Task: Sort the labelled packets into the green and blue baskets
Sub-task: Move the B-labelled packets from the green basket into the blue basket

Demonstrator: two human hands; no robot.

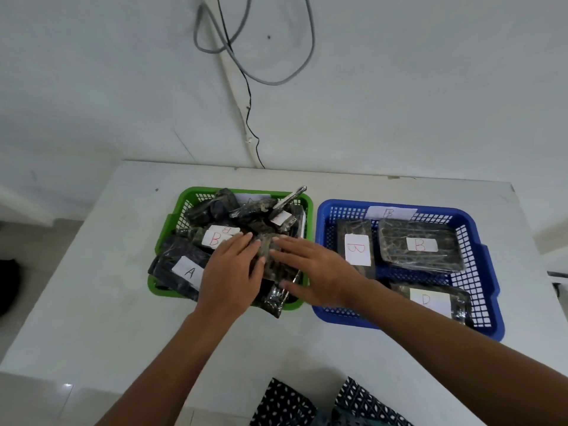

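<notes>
Green plastic mesh catches the eye first: the green basket [172, 224] sits toward the left half of the white desk [92, 302], heaped with dark, film-wrapped packets. At its near-left corner lies a packet marked A [184, 269], and just behind it one marked B [212, 238], so the pile is plainly still mixed. Both hands are down on this heap, probably because it is the stock yet to be sorted. The left hand [232, 269] lies flat with fingers straight and close together, pressing on a mottled packet [270, 265] near the basket's middle, as if steadying it or feeling for an edge. The right hand [310, 269] rests on the same packet from the other side, fingers straight and slightly spread, thumb out toward the near rim; I see no curl or pinch in either hand. That packet's label is hidden, so where it belongs I cannot tell.

Just beside it, toward the desk's right edge, stands the blue basket [479, 253], with a B card [390, 213] on its far wall. Inside lie two flat packets marked B [356, 249] [421, 245], and a third packet [430, 299] at the near side whose letter is partly cut off. They lie singly, labels up, presumably so each can be checked.
</notes>
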